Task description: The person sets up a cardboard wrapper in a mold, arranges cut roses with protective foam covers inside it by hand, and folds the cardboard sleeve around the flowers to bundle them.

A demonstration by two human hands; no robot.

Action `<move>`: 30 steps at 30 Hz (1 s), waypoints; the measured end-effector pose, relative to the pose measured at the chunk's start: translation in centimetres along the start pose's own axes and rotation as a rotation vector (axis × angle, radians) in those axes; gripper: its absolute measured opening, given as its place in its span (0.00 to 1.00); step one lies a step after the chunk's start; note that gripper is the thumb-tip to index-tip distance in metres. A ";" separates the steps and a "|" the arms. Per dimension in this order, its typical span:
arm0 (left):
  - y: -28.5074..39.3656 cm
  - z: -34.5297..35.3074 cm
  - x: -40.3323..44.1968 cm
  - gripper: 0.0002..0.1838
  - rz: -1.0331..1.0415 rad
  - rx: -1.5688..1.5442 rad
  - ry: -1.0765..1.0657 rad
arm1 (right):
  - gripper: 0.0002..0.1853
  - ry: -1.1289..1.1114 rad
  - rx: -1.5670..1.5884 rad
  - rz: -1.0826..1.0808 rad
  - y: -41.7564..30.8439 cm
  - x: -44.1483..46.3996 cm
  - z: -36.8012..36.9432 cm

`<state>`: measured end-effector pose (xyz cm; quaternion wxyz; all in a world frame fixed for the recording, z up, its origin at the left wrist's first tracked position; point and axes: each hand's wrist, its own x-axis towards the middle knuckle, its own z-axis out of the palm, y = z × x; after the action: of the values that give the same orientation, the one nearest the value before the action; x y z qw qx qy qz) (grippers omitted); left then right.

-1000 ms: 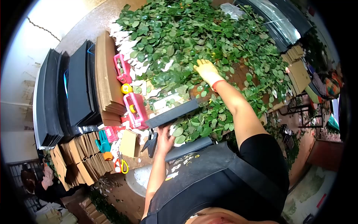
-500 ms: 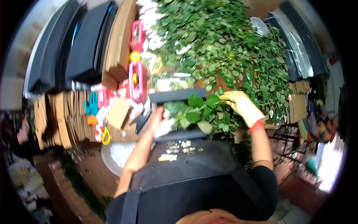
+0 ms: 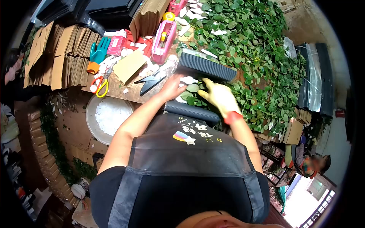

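Observation:
My bare left hand (image 3: 173, 88) reaches the left end of a small bundle of green leafy stems (image 3: 192, 95), its thumb and fingers apart beside a white-wrapped head (image 3: 188, 80). On the bundle's other side, my right hand (image 3: 219, 98), in a pale yellow glove with a red cuff, has its fingers spread over the leaves. The stems lie between a raised black corrugated flap (image 3: 205, 67) and a rolled black edge (image 3: 192, 111) against my apron. Some fingertips are hidden under the flap and leaves.
Loose leafy stems (image 3: 251, 76) cover the right of the table. Left of my hands are black-bladed shears (image 3: 151, 83), yellow-handled scissors (image 3: 102, 88), a pink tape dispenser (image 3: 164, 41) and a teal glove (image 3: 99, 50). A basin of white pieces (image 3: 91, 117) stands below the table's edge.
My view has shifted and turned. My right hand has come left, closer to my left hand, and no longer pinches the leafy stem, which now lies lower between the black flaps.

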<state>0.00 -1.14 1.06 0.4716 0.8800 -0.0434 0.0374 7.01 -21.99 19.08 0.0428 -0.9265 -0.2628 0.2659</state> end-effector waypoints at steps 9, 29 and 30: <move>1.9 -1.8 0.3 0.24 -0.082 -0.016 0.048 | 0.18 0.049 -0.141 0.116 1.1 6.7 6.7; 3.7 -6.2 -1.1 0.10 -0.372 -0.459 0.692 | 0.13 0.180 -0.164 -0.013 1.9 7.2 8.3; 0.3 -5.1 -1.6 0.10 -0.265 -0.384 0.638 | 0.12 0.135 -0.126 -0.004 1.7 7.1 7.8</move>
<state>-1.78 2.99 3.99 0.6181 0.7179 0.2130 0.2393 8.85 -20.34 8.67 0.0025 -0.9426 -0.2776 0.1857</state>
